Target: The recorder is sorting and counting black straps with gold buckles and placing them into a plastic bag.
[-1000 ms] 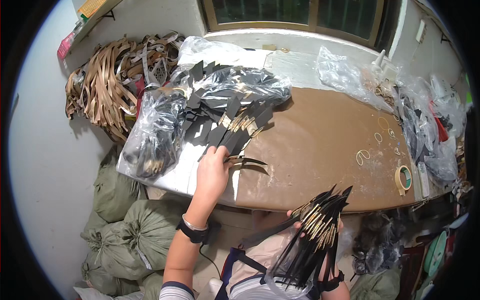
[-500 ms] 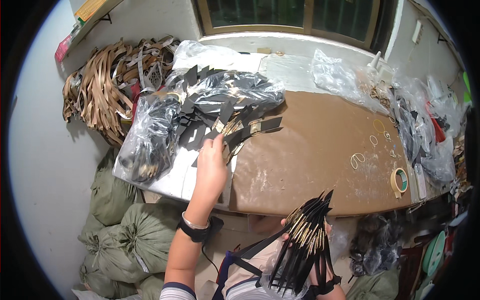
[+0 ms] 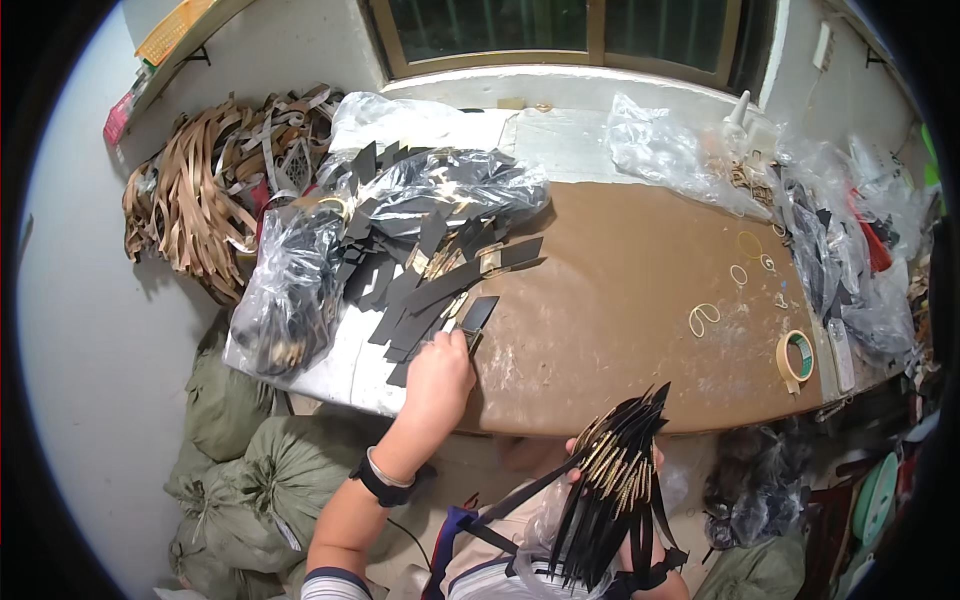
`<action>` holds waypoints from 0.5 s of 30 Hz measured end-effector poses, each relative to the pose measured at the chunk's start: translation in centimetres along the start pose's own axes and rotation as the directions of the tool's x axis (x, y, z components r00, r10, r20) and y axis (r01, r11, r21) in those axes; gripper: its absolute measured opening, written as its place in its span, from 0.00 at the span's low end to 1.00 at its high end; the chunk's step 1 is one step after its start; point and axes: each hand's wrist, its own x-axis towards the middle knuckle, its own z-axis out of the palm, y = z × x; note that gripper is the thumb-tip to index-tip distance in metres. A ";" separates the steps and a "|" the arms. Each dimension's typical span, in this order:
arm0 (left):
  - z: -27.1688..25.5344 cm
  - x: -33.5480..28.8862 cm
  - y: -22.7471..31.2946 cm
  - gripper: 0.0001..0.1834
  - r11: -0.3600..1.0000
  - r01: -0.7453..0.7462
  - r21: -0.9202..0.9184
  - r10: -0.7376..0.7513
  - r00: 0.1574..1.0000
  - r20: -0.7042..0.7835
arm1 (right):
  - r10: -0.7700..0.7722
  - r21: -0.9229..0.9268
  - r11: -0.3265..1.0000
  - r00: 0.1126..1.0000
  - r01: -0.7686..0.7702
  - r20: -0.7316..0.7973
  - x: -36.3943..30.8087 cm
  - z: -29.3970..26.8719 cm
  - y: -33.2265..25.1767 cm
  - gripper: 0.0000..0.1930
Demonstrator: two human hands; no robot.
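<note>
Drawn back toward the front of the table (image 3: pixel 600 310), the left hand (image 3: pixel 441 378) pinches a black strip (image 3: pixel 481 313) beside the dark pile (image 3: pixel 432 290); the right hand (image 3: pixel 572 447) grips a gold-beaded black bundle (image 3: pixel 615 470) before the torso.

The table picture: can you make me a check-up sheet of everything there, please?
Surface: brown cover, scuffed in places; white area at left.
Work things: pile of black strips at left; bundle of black, gold-trimmed strips in the right hand.
Clutter: tape roll, rubber bands, clear plastic bag.
Hands: left hand at the pile's near edge, grip unclear; right hand mostly hidden by its bundle.
Cables: thin dark cord below the table.
Surroundings: window behind; brown straps and green sacks at left.
</note>
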 end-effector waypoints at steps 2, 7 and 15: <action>0.2 0.1 0.4 0.14 1.000 -0.023 0.018 0.023 1.000 -0.004 | 0.007 -0.044 0.999 1.000 -0.006 0.020 0.5 0.2 -0.5 0.47; -1.6 5.6 -1.8 0.07 0.908 -0.143 -0.394 0.045 0.968 -0.246 | 0.034 -0.083 0.996 0.999 -0.034 -0.004 1.0 0.2 -1.1 0.47; 2.7 9.7 -1.4 0.16 0.999 0.031 -0.008 -0.032 0.933 -0.359 | -0.026 -0.052 0.998 0.999 0.024 -0.036 1.0 1.3 -1.0 0.46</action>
